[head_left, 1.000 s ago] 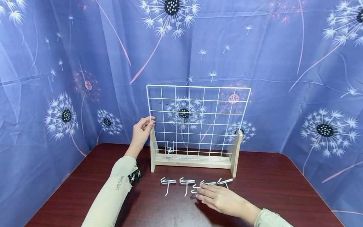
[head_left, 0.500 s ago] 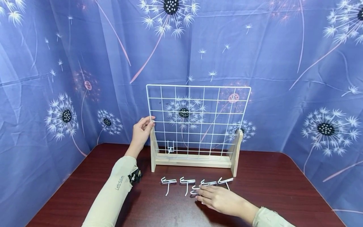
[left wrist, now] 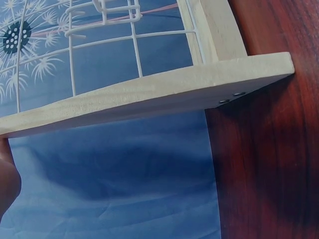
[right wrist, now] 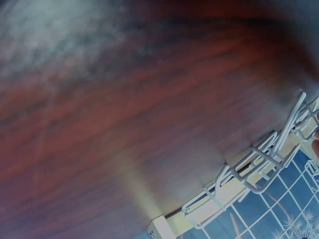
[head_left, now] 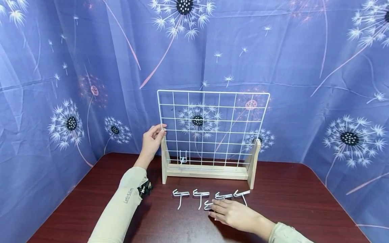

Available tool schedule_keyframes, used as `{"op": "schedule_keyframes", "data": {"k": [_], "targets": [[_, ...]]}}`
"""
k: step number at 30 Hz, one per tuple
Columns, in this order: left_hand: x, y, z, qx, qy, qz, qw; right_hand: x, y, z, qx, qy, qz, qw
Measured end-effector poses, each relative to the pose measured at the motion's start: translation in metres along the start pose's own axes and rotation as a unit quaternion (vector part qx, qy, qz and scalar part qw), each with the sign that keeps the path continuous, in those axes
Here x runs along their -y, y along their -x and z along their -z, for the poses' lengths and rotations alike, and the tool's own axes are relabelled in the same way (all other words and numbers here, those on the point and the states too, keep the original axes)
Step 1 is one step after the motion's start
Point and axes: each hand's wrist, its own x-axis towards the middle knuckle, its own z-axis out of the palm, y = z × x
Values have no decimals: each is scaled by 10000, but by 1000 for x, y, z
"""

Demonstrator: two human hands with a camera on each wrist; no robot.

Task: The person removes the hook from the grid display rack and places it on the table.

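A white wire grid panel stands upright in a pale wooden stand. My left hand pinches its left edge, just at the top of the wooden side piece. On the grid's lower left hangs one white wire hook, which also shows in the left wrist view. Low over the table, my right hand holds another wire hook under its fingers, with its curved ends poking out at the left and the rest hidden. The right wrist view shows this hook's wires close up, near the fingertips.
Several more wire hooks lie in a row on the dark red table, between the stand and my right hand. A blue dandelion-print cloth hangs behind and at both sides. A black device sits at my left wrist.
The hook under my right fingers has turned slightly, and its two ends now show closer together. Both hands stay nearly in place; my left hand still pinches the grid's edge.
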Motion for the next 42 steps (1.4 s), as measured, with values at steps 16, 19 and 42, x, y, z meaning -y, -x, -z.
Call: {"op": "schedule_keyframes", "data": {"k": [16, 19, 42], "targets": [[0, 0, 2, 25, 39, 3, 10000, 2, -4, 0, 58, 233, -42, 9997], [-1, -1, 1, 47, 34, -1, 10000, 3, -4, 0, 64, 318, -1, 9995], [1, 0, 2, 82, 26, -25, 10000, -3, -17, 17, -395, 322, -65, 9987]]}}
